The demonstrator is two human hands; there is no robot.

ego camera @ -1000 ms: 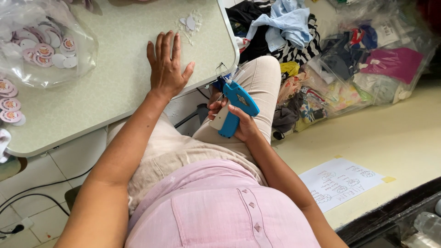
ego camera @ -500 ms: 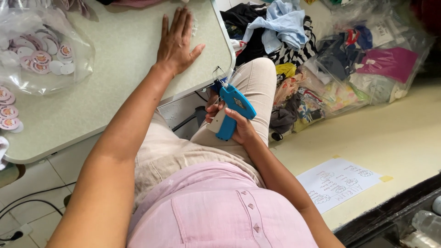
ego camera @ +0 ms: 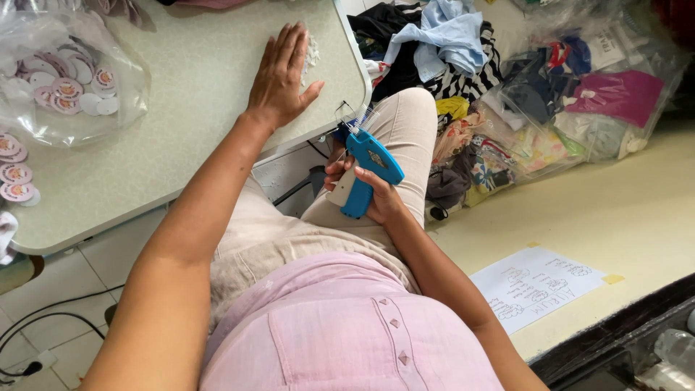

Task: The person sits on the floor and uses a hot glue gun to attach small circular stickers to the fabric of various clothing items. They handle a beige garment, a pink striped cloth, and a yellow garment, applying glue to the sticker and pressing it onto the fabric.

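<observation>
Your right hand grips a blue tagging gun over your lap, just off the rounded corner of the pale green worktop. Your left hand lies flat and spread on the worktop, fingertips at a small white clump of plastic fasteners. A clear bag of round pink-and-white labels sits at the far left, with loose round labels beside it. Bagged clothes crowd the floor to your right; a handwritten white paper sheet lies taped on open cream floor.
</observation>
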